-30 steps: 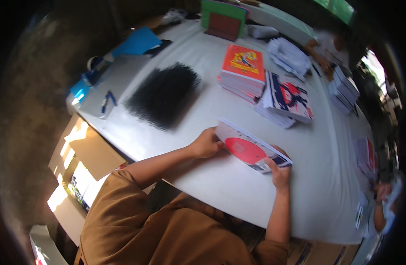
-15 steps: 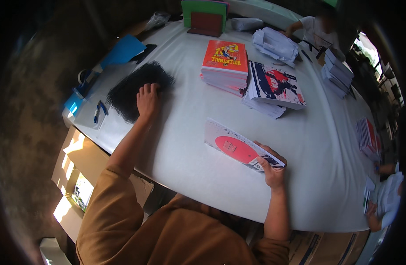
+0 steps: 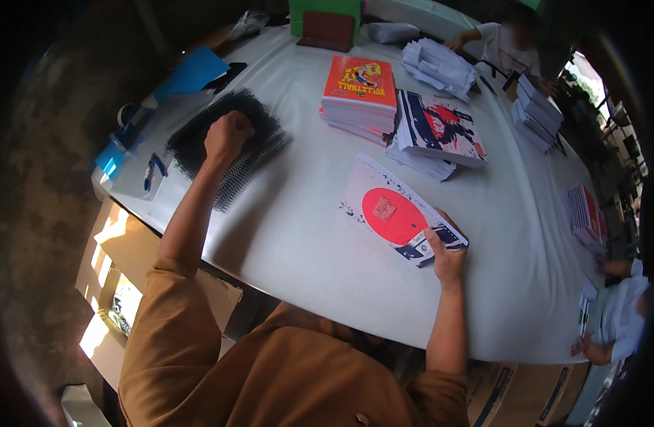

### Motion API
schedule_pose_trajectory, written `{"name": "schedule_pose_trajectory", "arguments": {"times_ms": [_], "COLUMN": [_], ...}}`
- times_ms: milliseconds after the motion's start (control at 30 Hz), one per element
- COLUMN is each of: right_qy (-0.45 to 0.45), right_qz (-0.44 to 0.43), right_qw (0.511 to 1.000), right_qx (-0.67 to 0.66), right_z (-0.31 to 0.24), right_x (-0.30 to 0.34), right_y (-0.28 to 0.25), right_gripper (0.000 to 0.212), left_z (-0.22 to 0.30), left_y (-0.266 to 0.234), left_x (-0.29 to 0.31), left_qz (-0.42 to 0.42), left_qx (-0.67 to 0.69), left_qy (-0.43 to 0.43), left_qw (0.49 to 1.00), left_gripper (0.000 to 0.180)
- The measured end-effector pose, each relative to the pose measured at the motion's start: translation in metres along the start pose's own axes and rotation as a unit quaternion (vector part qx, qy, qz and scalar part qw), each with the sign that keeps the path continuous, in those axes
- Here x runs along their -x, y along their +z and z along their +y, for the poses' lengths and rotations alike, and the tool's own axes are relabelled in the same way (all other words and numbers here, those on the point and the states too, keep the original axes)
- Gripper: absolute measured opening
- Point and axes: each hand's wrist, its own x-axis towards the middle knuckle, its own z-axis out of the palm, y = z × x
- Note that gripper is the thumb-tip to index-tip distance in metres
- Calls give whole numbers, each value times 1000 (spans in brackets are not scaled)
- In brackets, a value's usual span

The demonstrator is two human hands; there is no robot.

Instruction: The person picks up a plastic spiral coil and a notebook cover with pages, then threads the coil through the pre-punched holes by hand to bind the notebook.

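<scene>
My right hand (image 3: 449, 257) grips the lower right corner of a notebook (image 3: 394, 213), thumb on top. Its cover is white with a red oval and dark splatters, and small holes line its long upper edge. Over at the left, my left hand (image 3: 229, 136) is closed above a dark pile of black spiral binding coils (image 3: 252, 171). Whatever its fingers pinch is hidden by the hand. Beyond the notebook stand a stack of notebooks with orange-red covers (image 3: 359, 89) and, beside it, a stack with white, navy and red covers (image 3: 441, 128).
Blue-handled pliers (image 3: 153, 171), a tape roll (image 3: 126, 117) and a blue sheet (image 3: 192, 75) lie at the left. White paper piles (image 3: 439, 67) and a green board (image 3: 327, 18) stand at the back. Two people (image 3: 508, 46) work at the table's far and right sides. Cardboard boxes (image 3: 523, 395) sit below.
My left hand has risen slightly and its fingers have curled closed; the coils spread further right. My right hand has turned the notebook so its cover faces up more.
</scene>
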Motion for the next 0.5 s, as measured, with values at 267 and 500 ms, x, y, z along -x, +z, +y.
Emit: {"name": "schedule_pose_trajectory", "arguments": {"times_ms": [267, 500], "right_qy": [17, -10], "right_qz": [17, -5], "right_qw": [1000, 999], "right_qx": [15, 38], "right_z": [8, 0], "right_x": [8, 4], "right_y": [-3, 1], "right_gripper": [30, 28], "left_z": [19, -1], "left_y": [33, 35], "left_x": [30, 23], "left_qz": [-101, 63], "left_qx": [-98, -82], "left_qy": [28, 55], "left_qw": [990, 993], "left_gripper": [37, 39]}}
